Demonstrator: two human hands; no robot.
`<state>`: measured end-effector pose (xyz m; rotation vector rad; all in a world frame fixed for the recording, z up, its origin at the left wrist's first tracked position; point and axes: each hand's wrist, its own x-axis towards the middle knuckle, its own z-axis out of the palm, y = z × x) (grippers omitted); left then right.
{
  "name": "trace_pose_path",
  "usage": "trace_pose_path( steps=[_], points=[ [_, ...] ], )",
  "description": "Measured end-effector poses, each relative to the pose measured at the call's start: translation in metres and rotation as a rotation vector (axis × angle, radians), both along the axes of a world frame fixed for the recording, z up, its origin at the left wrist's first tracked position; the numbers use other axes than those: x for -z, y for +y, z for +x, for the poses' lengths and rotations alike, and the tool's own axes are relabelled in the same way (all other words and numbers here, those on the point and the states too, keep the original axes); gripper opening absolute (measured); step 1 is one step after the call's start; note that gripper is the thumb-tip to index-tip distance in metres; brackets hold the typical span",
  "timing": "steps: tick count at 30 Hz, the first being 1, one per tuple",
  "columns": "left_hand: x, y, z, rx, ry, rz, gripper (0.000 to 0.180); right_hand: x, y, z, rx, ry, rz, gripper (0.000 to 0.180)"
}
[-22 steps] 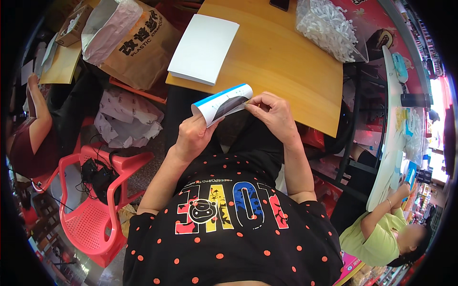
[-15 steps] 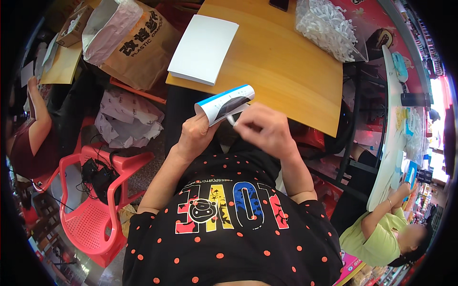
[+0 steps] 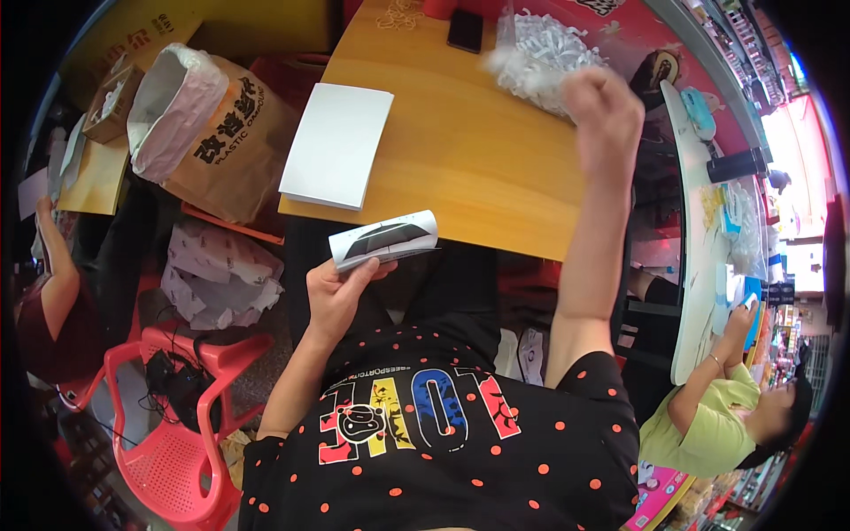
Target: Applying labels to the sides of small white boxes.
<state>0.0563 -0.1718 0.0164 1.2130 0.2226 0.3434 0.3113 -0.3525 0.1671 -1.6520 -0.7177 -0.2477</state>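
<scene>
My left hand (image 3: 341,288) is closed on a folded printed paper sheet (image 3: 382,241), thumb on its near edge. The sheet is white with a dark printed shape and curls over at the top, just off the table's near edge. My right hand (image 3: 606,115) is raised over the table's far right side, fingers curled into a fist and a little blurred. Beside it lies a heap of white paper-like strips (image 3: 549,49) in a clear container. A pale blurred streak lies between heap and fist; what the fingers hold, if anything, cannot be made out.
On the wooden table (image 3: 469,159) lie a stack of white sheets (image 3: 338,146) and a dark phone (image 3: 465,31). A large brown paper sack (image 3: 235,146) stands left of it. A red plastic chair (image 3: 173,434) is at lower left. People sit on both sides.
My right hand has left the sheet and swung up and right to the white strips. My left hand keeps the sheet, now lower in view. The view has shifted slightly.
</scene>
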Motion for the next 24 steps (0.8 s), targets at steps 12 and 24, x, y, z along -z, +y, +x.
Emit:
trace_pose_path(
  steps=[12, 24],
  points=[
    [-0.012, 0.025, 0.014, -0.101, 0.098, -0.395, 0.026, 0.075, 0.018, -0.033, -0.037, -0.089, -0.155, 0.004],
    [-0.013, 0.017, 0.021, -0.077, 0.105, -0.333, 0.027, 0.123, 0.039, -0.122, -0.169, 0.435, 0.033, 0.009]
  ],
)
